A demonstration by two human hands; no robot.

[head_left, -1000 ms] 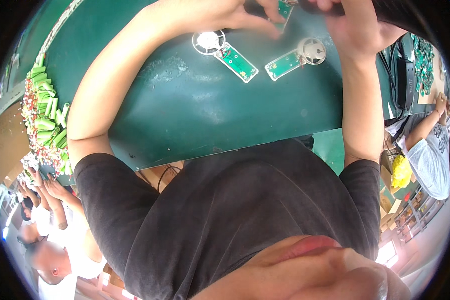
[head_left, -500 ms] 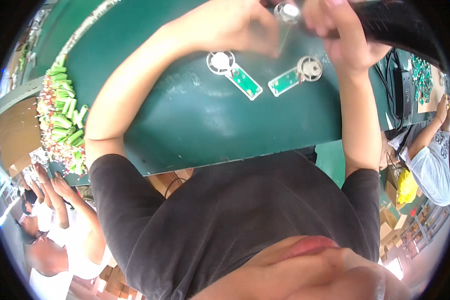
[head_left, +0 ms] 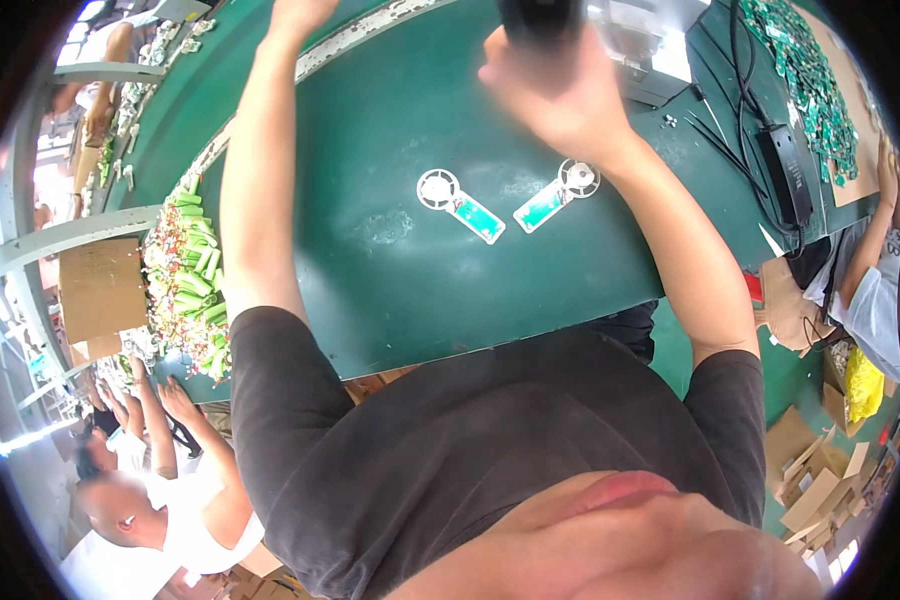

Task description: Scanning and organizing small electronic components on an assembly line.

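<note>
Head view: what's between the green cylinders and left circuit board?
From green cylinders: left arm, then green tabletop up to left circuit board, in the head view.

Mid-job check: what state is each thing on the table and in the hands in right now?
Left hand: cut off by the top edge; grip not visible.
Right hand: closed around a black object.
Black object: held, blurred, partly out of frame.
Left ring-ended board: lying flat, untouched.
Right ring-ended board: lying flat, untouched.
Green cylinders: loosely heaped.
Small green circuit boards: loosely piled.
Black adapter: lying, cable attached.
</note>
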